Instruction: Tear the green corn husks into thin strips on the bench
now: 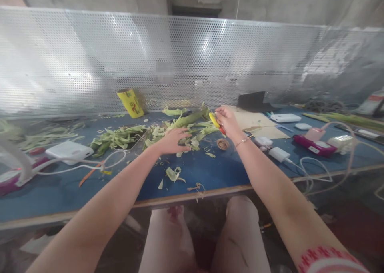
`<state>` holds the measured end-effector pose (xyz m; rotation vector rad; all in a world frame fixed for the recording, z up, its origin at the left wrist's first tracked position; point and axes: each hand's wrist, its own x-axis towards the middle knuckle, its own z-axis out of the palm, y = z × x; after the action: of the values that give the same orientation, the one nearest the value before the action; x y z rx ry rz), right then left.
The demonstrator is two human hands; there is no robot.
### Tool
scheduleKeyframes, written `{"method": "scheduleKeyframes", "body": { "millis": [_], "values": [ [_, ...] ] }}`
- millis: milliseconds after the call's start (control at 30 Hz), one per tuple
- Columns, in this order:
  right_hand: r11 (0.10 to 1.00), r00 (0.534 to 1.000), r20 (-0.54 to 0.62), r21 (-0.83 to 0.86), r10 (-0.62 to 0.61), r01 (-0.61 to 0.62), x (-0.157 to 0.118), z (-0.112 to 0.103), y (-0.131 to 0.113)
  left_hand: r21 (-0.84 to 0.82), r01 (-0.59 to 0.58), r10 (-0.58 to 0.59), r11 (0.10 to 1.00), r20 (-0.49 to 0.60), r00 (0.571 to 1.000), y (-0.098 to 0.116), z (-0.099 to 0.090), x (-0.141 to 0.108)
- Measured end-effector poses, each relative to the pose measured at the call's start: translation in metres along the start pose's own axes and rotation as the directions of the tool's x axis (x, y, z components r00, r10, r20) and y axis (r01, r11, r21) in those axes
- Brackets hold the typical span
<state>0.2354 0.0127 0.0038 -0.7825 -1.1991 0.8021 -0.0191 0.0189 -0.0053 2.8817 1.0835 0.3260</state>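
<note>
My left hand [174,140] is palm down with fingers spread, over or touching a heap of cut green plant pieces [156,134]; it holds nothing that I can see. A long green plant piece [192,118], thick like a stalk or pod, lies just beyond those fingers. My right hand [227,121] is closed round a small tool with a yellow and red handle [214,120]; its working end cannot be made out. Below that hand sits a small brown roll [222,144], perhaps tape or twine. Another bundle of green strips [118,139] lies to the left.
A perforated metal screen [186,57] stands behind the blue table [207,173]. A yellow tube [131,103] leans at the back. White chargers and cables [279,154] and a purple power strip [315,146] lie right; a white box [69,152] lies left. Peelings [174,174] are scattered in front.
</note>
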Motion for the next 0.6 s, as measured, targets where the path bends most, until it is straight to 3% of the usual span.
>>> {"method": "scheduleKeyframes", "body": {
  "millis": [167,333,433,600],
  "values": [
    [1.0,1.0,0.006,0.002,0.006,-0.006,-0.001,0.0,-0.001,-0.056,-0.062,0.065,0.997,0.063,0.996,-0.002,0.009,0.006],
    [1.0,1.0,-0.011,0.012,0.01,-0.01,-0.001,0.001,-0.002,-0.077,0.086,-0.085,0.993,0.012,0.996,-0.011,0.004,0.004],
    [1.0,1.0,-0.029,0.023,-0.006,0.006,0.0,-0.001,-0.001,-0.069,0.147,-0.144,0.987,0.052,0.988,-0.001,-0.006,-0.003],
    [0.999,0.998,-0.053,0.014,-0.038,0.039,0.005,-0.006,0.001,-0.161,0.052,-0.061,0.986,-0.053,0.997,0.029,-0.013,0.012]
  ]
}}
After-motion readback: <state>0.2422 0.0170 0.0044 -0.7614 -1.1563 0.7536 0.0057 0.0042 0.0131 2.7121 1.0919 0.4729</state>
